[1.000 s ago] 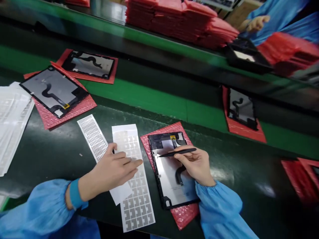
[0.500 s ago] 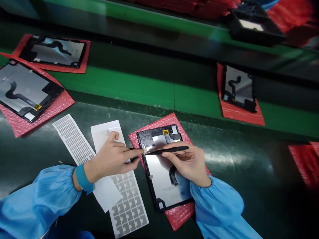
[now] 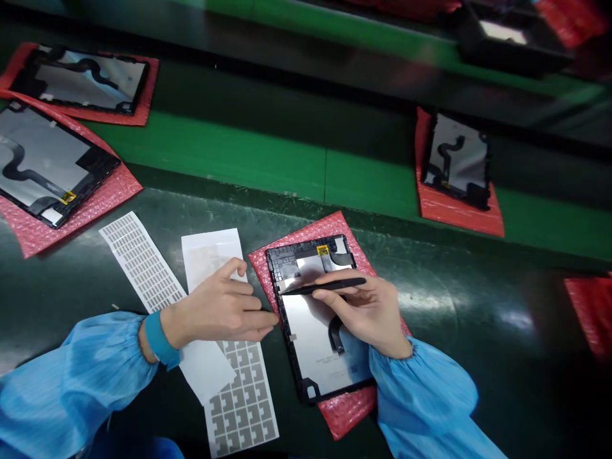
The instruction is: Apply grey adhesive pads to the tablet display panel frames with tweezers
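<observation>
A black-framed tablet panel (image 3: 310,325) with a silver back and a black flex cable lies on a red bubble bag (image 3: 347,411). My right hand (image 3: 363,312) pinches black tweezers (image 3: 329,287), their tip over the panel's upper left area. My left hand (image 3: 220,303) rests with fingers apart on a white backing sheet (image 3: 210,252), holding nothing. Its fingertips are close to the panel's left edge. Under that hand's wrist lies a sheet of grey pads (image 3: 243,401), and a narrow strip of small grey labels (image 3: 141,261) sits further left.
More panels on red bubble bags lie at the upper left (image 3: 79,80) and right (image 3: 456,159). A green strip (image 3: 215,150) runs along the dark bench behind them. A black tray (image 3: 507,44) sits at the top right.
The whole scene has shifted up and left as my head tilted down. My left hand has moved over to the panel's left edge, and its fingers have drawn back from the tweezers tip.
</observation>
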### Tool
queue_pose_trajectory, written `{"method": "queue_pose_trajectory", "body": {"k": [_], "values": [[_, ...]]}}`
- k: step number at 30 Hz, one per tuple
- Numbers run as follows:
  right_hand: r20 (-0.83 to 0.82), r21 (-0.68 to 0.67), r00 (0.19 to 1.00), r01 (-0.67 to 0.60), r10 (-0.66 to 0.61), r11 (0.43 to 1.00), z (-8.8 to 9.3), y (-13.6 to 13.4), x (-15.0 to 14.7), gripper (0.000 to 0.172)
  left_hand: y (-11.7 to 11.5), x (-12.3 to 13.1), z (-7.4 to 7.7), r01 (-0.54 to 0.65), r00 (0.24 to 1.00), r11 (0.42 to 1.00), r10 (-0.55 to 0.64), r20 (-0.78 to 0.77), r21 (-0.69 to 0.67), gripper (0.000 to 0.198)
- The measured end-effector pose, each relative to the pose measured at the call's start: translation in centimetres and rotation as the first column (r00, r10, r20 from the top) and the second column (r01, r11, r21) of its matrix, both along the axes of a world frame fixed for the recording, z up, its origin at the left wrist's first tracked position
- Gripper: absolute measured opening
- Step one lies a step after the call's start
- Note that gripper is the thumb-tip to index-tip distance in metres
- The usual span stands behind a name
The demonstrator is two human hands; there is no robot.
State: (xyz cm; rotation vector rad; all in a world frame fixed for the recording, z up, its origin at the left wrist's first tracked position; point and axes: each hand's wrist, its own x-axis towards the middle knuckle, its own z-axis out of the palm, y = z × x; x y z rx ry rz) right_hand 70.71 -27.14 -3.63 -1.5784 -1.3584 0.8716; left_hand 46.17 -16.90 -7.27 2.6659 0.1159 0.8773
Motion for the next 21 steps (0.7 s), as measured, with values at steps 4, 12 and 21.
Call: {"method": "queue_pose_trajectory", "body": {"k": [4,12,21], "values": [[-0.024,-0.025,1.000,0.009,-0.010,1.000,0.11,-0.03,-0.14,0.013,-0.24,-0.01,-0.43,-0.044,0.999,0.999,0.043,-0.013,-0.009,0.022],[0.003,-0.026,1.000,0.019,-0.019,0.999,0.22,0.14,-0.30,0.010,-0.23,0.00,-0.59,-0.064,0.996,0.998,0.062,-0.058,-0.026,0.033],[0.043,-0.092,0.998,0.052,-0.049,0.994,0.05,0.51,-0.63,0.014,-0.89,0.19,-0.23,-0.101,0.988,0.993,0.093,-0.123,-0.066,0.045]]}}
